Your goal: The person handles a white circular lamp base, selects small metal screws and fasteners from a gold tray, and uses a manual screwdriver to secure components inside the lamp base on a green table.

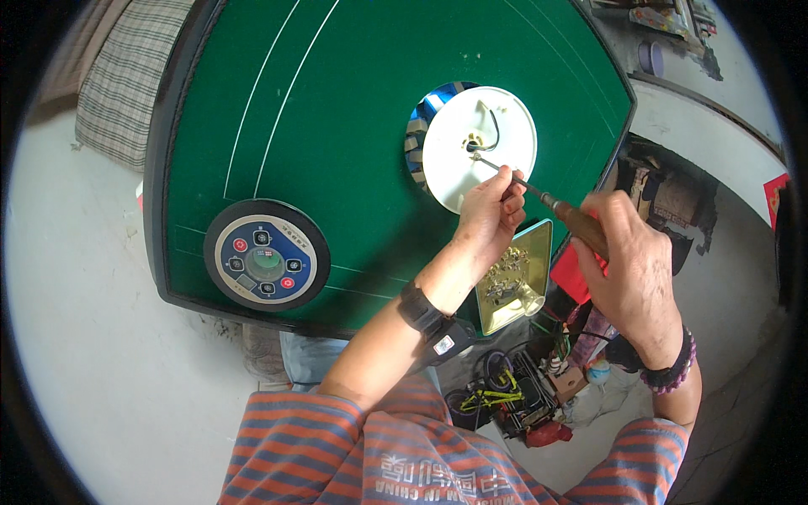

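My right hand (631,278) grips the wooden handle of a screwdriver (575,220), its tip at the centre of a white round plastic disc (450,164) with a short dark cable. My left hand (488,215) has its fingers closed round the screwdriver's shaft near the disc's lower edge. The disc partly covers a round opening (414,147) in the green felt tabletop, with blue and grey parts showing inside. Just below my left hand, an open yellowish tin (534,261) holds several small metal screws or fittings.
A round control panel (227,244) lies at the tabletop's (337,101) lower left, near its dark rim. A plaid cushion (118,101) is beyond the left edge. Below the table are a small yellow bicycle-like object (484,396), boxes and clutter. A pale ledge (707,126) runs at the right.
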Demonstrator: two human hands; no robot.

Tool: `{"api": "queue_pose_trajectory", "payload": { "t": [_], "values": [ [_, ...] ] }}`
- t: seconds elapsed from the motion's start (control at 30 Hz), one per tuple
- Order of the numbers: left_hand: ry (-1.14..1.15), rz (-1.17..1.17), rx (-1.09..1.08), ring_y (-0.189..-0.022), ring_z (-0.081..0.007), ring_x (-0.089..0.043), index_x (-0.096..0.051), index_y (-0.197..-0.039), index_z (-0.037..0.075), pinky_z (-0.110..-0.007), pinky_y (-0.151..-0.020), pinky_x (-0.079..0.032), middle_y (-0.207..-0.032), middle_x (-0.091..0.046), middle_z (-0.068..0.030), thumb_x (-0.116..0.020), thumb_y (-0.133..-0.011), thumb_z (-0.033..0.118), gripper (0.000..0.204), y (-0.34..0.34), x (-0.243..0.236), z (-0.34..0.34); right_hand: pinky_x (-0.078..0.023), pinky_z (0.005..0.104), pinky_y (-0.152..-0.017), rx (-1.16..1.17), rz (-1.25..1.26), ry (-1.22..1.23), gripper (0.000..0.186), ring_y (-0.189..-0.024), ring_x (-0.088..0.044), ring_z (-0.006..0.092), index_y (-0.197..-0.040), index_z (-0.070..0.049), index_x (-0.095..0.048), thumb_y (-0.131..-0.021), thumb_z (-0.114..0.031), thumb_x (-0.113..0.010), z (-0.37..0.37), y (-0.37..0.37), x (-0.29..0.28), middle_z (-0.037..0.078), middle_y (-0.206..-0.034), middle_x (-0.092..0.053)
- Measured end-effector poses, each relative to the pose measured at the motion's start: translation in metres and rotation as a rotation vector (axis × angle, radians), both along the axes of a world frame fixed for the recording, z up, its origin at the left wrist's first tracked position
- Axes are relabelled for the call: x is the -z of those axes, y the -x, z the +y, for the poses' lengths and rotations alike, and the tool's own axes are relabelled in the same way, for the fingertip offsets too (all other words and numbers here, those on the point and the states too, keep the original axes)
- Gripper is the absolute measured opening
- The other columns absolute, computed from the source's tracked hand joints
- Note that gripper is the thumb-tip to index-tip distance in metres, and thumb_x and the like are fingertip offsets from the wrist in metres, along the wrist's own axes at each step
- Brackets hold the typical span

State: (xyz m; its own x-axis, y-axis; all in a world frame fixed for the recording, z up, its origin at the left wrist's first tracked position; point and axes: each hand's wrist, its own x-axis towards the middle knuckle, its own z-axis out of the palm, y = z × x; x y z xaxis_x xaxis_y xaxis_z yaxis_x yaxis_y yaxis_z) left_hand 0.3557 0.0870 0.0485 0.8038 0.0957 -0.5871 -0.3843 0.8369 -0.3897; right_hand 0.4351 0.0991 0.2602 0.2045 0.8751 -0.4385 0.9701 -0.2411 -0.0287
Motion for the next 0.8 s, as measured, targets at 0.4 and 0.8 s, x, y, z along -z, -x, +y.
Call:
{"api": "queue_pose_trajectory", "payload": {
  "t": [0.4,0.8],
  "values": [
    [-0.108,0.068,0.053,-0.058,-0.0051,-0.039,-0.059,-0.099,0.006,-0.02,-0.051,-0.034,-0.076,-0.05,0.0024,-0.055,-0.103,0.034,0.029,0.0,-0.003,-0.001,-0.047,0.0369,-0.05,-0.032,-0.009,-0.017,0.029,-0.057,-0.062,0.0287,-0.096,-0.005,-0.054,-0.085,-0.022,-0.074,-0.009,-0.007,0.001,0.011,-0.074,-0.063],
    [-1.703,0.667,0.519,-0.064,-0.018,-0.066,-0.067,-0.099,-0.001,-0.029,-0.058,-0.052,-0.083,-0.069,-0.0112,-0.068,-0.087,0.002,0.013,0.05,-0.016,0.051,-0.048,0.0392,-0.051,0.131,0.123,-0.117,0.026,-0.061,-0.065,0.0323,-0.095,-0.005,-0.053,-0.084,-0.017,-0.074,-0.02,-0.012,0.003,0.012,-0.072,-0.066]
  ]
}}
